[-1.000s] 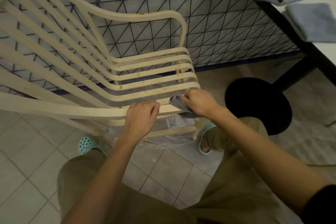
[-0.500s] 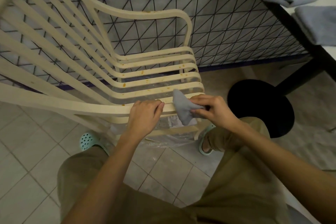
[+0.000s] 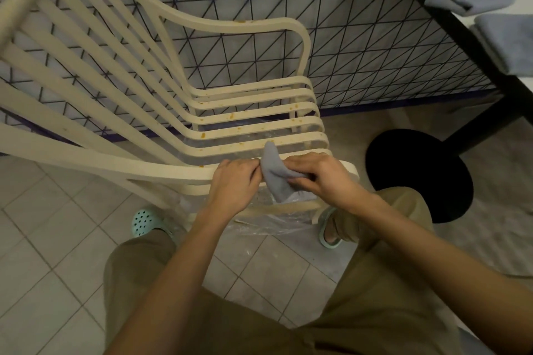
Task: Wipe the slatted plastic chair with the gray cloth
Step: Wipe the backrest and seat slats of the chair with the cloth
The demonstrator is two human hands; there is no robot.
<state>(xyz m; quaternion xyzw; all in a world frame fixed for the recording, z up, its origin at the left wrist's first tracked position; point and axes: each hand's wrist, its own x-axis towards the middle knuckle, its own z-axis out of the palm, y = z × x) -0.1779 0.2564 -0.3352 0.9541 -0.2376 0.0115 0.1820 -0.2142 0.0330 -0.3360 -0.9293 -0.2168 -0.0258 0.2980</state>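
Above the chair (image 3: 173,173) armrest, right hand (image 3: 320,176) grips gray cloth (image 3: 277,179).

The one camera, worn on the person's head, is looking forward and steeply down from close above. It is facing the chair (image 3: 173,172) in the middle, taking in floor tiles (image 3: 43,239) at near left and a table (image 3: 464,37) edge at far right.
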